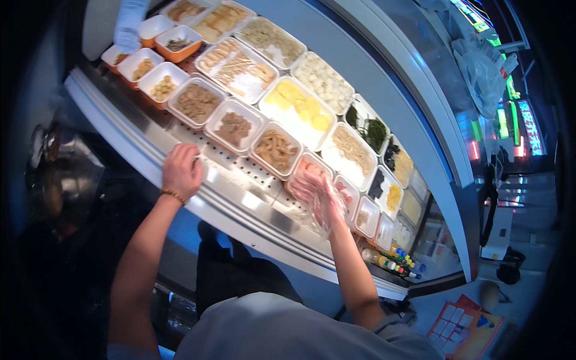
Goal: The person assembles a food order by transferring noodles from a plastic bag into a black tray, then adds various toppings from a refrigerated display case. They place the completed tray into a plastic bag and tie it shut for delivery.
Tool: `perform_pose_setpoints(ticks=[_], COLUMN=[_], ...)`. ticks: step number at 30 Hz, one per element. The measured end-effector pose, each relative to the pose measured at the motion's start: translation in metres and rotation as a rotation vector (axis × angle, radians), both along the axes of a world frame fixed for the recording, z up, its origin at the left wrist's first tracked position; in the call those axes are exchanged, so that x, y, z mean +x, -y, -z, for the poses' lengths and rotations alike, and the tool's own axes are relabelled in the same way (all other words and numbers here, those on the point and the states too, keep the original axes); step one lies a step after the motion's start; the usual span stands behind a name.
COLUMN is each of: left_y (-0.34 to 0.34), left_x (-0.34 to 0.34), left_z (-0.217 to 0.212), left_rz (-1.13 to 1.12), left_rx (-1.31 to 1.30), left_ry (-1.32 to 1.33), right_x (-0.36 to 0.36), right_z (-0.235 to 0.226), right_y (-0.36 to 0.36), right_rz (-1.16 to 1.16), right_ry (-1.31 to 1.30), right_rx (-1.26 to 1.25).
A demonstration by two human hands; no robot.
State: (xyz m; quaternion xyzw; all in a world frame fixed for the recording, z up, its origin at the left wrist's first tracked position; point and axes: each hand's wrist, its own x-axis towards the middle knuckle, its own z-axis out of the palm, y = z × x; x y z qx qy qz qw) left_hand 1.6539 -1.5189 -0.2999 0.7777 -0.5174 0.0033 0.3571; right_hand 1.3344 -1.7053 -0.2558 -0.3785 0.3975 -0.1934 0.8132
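My right hand (322, 195) wears a clear plastic glove. Its fingers stretch over a white tub of pinkish-orange pieces (311, 164), and I see nothing held in them. My left hand (182, 171) is bare, with a beaded bracelet on the wrist. Loosely curled and with nothing visible in it, it rests at the metal front edge (240, 219) of a food display case. Near the right hand are a tub of brown strips (276, 151) and a tub of pink pieces (344, 193). A tub of brown meat (235, 128) stands between the two hands, farther back.
Behind stand larger white trays, with yellow slices (298, 107), pale shreds (349, 150) and dark green strands (373, 132). Orange-sided bowls (178, 44) are at far left. Several small bottles (399, 264) lie at the right end. A plastic bag (477, 75) hangs beyond the case.
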Motion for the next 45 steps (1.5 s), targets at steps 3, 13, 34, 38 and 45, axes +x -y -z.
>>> perform_pose_setpoints(ticks=[3,13,34,38,45], left_y=[-0.004,-0.137,-0.287,-0.397,-0.306], left_x=[-0.003,-0.242,-0.238,-0.247,-0.302], left_z=[0.004,0.280,0.423,0.493,0.558], left_rz=[-0.019,-0.985,-0.960,-1.303,-1.045], left_rx=[-0.057,-0.043,-0.383,-0.083,-0.351], left_ry=[-0.001,-1.579,-1.776,-1.445,-1.708], right_x=[-0.027,0.000,-0.114,-0.111,-0.094], right_z=[0.000,-0.009,0.367,0.425,0.440], right_y=[-0.041,-0.191,-0.322,-0.319,-0.289], right_rz=[0.123,-0.230,-0.327,-0.389,-0.497], right_ry=[-0.091,-0.040,-0.387,-0.308,-0.357], right_rx=[-0.109,-0.825,0.045,0.010,-0.053])
